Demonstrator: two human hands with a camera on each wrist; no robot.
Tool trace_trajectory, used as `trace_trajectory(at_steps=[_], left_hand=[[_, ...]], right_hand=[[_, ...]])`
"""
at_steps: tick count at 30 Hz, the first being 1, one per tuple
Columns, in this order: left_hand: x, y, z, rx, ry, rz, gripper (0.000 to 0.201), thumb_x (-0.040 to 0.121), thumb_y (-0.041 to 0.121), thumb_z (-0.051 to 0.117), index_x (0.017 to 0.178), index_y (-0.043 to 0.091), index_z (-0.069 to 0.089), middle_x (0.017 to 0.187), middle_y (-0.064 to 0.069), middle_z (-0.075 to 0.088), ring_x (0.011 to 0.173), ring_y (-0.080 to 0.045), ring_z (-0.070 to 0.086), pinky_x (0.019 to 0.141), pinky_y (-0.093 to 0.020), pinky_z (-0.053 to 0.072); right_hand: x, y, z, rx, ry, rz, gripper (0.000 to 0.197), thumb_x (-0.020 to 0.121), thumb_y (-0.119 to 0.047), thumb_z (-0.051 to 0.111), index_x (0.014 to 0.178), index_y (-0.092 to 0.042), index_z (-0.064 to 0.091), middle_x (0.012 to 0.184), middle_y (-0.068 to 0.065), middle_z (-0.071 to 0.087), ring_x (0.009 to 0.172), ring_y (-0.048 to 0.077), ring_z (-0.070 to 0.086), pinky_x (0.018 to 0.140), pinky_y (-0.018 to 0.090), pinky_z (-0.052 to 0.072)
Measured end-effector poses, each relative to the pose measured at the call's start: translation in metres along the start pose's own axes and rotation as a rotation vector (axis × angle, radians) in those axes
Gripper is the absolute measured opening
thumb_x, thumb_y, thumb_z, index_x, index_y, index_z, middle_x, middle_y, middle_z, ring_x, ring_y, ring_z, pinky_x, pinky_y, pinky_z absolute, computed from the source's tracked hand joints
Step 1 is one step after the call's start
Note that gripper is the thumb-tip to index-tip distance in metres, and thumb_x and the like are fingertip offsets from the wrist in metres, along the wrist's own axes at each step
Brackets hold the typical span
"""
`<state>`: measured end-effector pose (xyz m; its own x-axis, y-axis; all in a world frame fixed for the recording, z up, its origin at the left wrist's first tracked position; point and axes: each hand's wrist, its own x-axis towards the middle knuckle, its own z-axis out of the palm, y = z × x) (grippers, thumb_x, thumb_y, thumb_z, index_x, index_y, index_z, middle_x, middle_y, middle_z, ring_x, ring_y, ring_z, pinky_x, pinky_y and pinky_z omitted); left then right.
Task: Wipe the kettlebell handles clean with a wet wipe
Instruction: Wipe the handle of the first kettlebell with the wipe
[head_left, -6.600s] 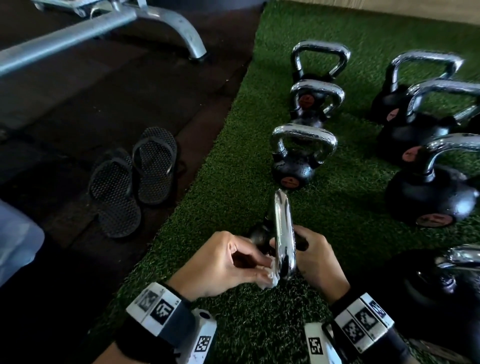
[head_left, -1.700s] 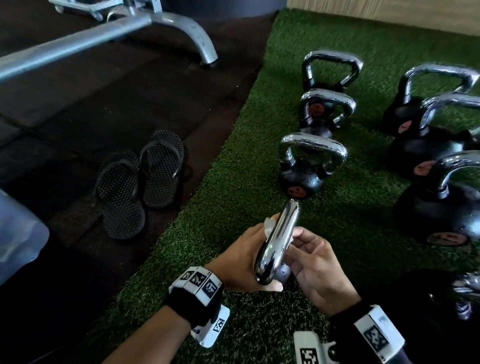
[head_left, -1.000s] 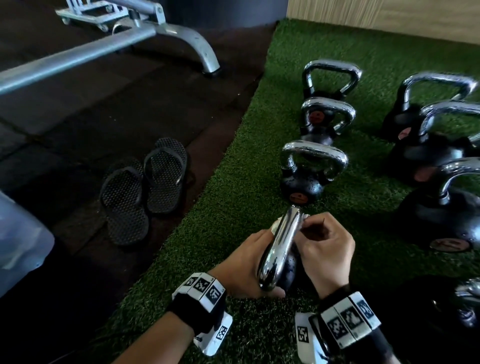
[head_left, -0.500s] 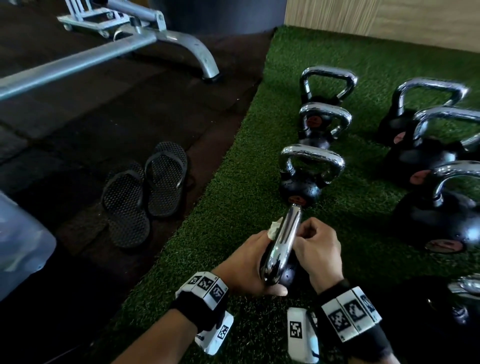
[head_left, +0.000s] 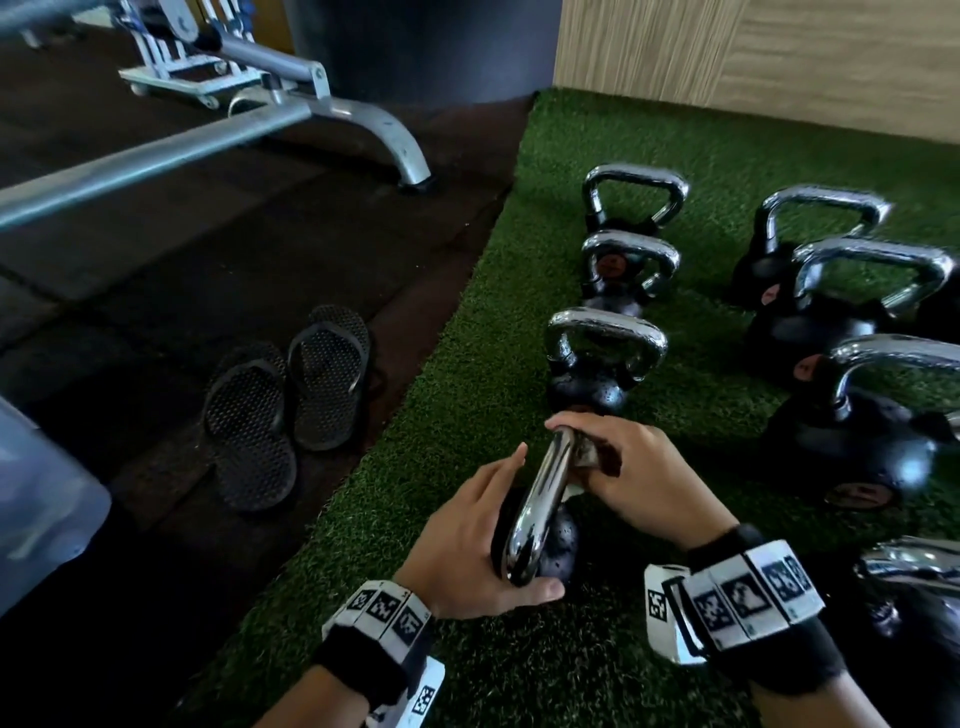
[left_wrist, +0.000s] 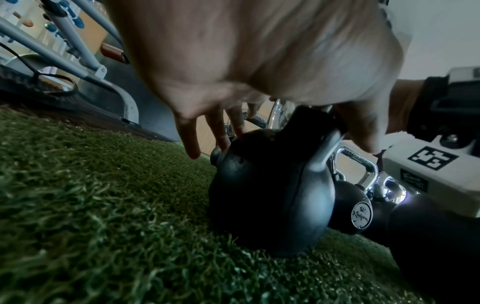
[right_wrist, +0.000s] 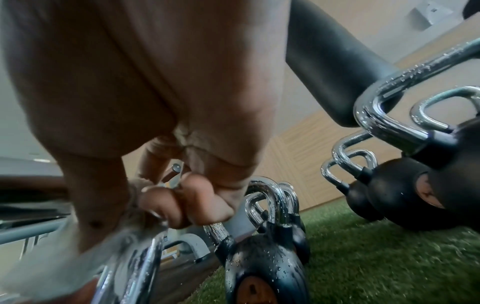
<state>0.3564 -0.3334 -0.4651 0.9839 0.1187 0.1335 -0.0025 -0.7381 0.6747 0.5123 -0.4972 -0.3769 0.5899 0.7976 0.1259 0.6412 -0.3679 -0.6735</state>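
Observation:
The nearest kettlebell (head_left: 558, 540) stands on the green turf, its chrome handle (head_left: 540, 509) seen edge-on. My left hand (head_left: 467, 540) lies against the bell's left side with straight fingers (left_wrist: 189, 142) and the thumb at the handle's near end. My right hand (head_left: 634, 473) curls over the handle's far end and pinches the greyish wet wipe (head_left: 584, 454) against the chrome. In the right wrist view the bent fingers (right_wrist: 166, 207) clutch the wipe (right_wrist: 133, 197) above the wet handle (right_wrist: 140, 263).
Three small kettlebells (head_left: 602, 358) line up beyond my hands; larger ones (head_left: 852, 447) stand to the right and one (head_left: 914, 597) beside my right wrist. Black sandals (head_left: 285, 400) lie on the dark floor left of the turf. A metal bench frame (head_left: 208, 140) crosses the far left.
The wipe has gone from the left side of the handle into my right hand, which moved up over the handle's far end. My left fingers have straightened along the bell.

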Motion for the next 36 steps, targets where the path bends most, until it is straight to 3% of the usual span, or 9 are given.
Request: trace_trajectory(at_steps=[4,8,12,17,23,27,30,33,36], left_hand=[[-0.005,-0.011,-0.005,0.001,-0.005,-0.052,0.125,0.062,0.089,0.07,0.158,0.048,0.002,0.155,0.03,0.026,0.135,-0.001,0.046,0.101,-0.046,0.054],[-0.004,-0.028,-0.02,-0.163,0.03,-0.085,0.092,0.069,0.078,0.076,0.149,0.051,0.038,0.136,0.032,0.054,0.12,0.006,0.058,0.101,-0.04,0.054],[0.009,-0.035,-0.032,-0.3,-0.019,-0.145,0.038,0.077,0.061,0.081,0.104,0.034,0.077,0.1,0.019,0.078,0.093,-0.001,0.074,0.087,-0.043,0.061],[0.024,-0.031,-0.037,-0.399,-0.173,-0.212,0.029,0.077,0.054,0.082,0.101,0.038,0.08,0.102,0.015,0.079,0.1,-0.003,0.073,0.095,-0.031,0.055],[0.027,-0.034,-0.043,-0.372,-0.266,-0.215,0.028,0.08,0.045,0.082,0.107,0.036,0.078,0.105,0.013,0.079,0.103,-0.006,0.073,0.1,-0.035,0.055],[0.054,-0.053,-0.061,-0.079,-0.478,-0.167,0.047,0.087,0.013,0.063,0.095,0.059,0.069,0.09,0.024,0.075,0.082,0.007,0.069,0.073,-0.02,0.051],[0.094,-0.061,-0.068,0.035,-0.431,-0.229,0.052,0.088,0.002,0.055,0.103,0.048,0.074,0.088,0.019,0.076,0.063,0.002,0.067,0.059,-0.02,0.048],[0.146,-0.066,-0.073,-0.001,-0.3,-0.295,0.045,0.091,0.002,0.066,0.118,0.038,0.071,0.094,0.025,0.073,0.086,0.005,0.072,0.083,-0.021,0.059],[0.193,-0.069,-0.079,0.03,-0.31,-0.351,0.042,0.085,0.019,0.081,0.122,0.034,0.07,0.095,0.022,0.074,0.087,0.005,0.072,0.088,-0.026,0.06]], right_hand=[[-0.014,0.0,-0.004,-0.088,0.034,0.071,0.055,0.078,-0.012,0.076,0.125,-0.039,0.066,0.111,-0.017,0.07,0.107,-0.004,0.061,0.094,0.007,0.04],[-0.044,-0.001,-0.006,-0.095,0.129,0.157,0.057,0.076,-0.013,0.08,0.13,-0.029,0.067,0.114,-0.02,0.068,0.109,-0.012,0.054,0.091,-0.007,0.03],[-0.082,-0.015,0.008,-0.153,0.22,0.201,0.055,0.075,-0.018,0.084,0.128,-0.019,0.068,0.099,-0.022,0.064,0.096,-0.009,0.056,0.085,-0.008,0.031],[-0.099,-0.027,0.017,-0.146,0.266,0.245,0.053,0.072,-0.02,0.087,0.122,-0.013,0.071,0.091,-0.019,0.063,0.083,-0.002,0.06,0.079,-0.002,0.039],[-0.094,-0.033,-0.007,-0.112,0.143,0.269,0.037,0.075,-0.025,0.084,0.111,-0.027,0.074,0.082,-0.013,0.063,0.086,-0.004,0.058,0.075,0.007,0.041],[-0.085,-0.033,-0.044,-0.108,0.089,0.264,0.032,0.08,-0.021,0.08,0.101,-0.043,0.074,0.079,-0.012,0.06,0.083,0.001,0.059,0.071,0.01,0.041],[-0.062,-0.029,-0.067,-0.148,0.175,0.249,0.028,0.082,-0.017,0.077,0.098,-0.04,0.074,0.081,-0.013,0.057,0.085,0.0,0.057,0.073,0.009,0.041],[-0.03,-0.02,-0.085,-0.186,0.2,0.253,0.034,0.084,-0.015,0.073,0.107,-0.04,0.072,0.085,-0.012,0.054,0.088,-0.003,0.054,0.075,0.008,0.04],[0.001,-0.015,-0.1,-0.158,0.254,0.224,0.041,0.08,-0.014,0.072,0.112,-0.039,0.067,0.086,-0.013,0.059,0.088,-0.003,0.055,0.074,0.004,0.038]])
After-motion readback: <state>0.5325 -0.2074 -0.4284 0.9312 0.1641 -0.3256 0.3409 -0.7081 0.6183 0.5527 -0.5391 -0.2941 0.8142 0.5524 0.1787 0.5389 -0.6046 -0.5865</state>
